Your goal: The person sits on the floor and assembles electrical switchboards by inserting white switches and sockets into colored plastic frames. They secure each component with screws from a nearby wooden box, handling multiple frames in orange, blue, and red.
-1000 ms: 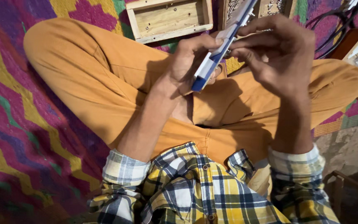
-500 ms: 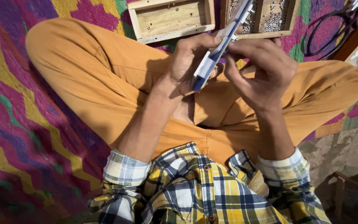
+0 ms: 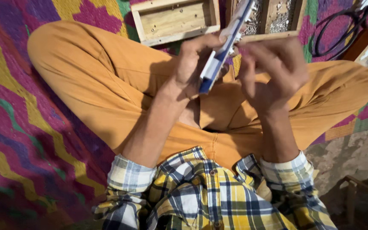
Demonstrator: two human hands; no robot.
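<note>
Left hand (image 3: 192,64) clamped on blue-white flat strip (image 3: 224,44), upper centre of frame. Right hand (image 3: 273,72) blurred beside strip, fingers curled, grip unclear. Risk: strip slips onto lap, or small part drops past wooden tray (image 3: 173,21).

Right hand (image 3: 273,72) blurred, perhaps moving

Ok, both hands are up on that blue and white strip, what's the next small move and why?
Probably steady the blue and white strip with the left hand and bring the blurred right hand's fingertips onto its upper edge, since they sit just beside it.
</note>
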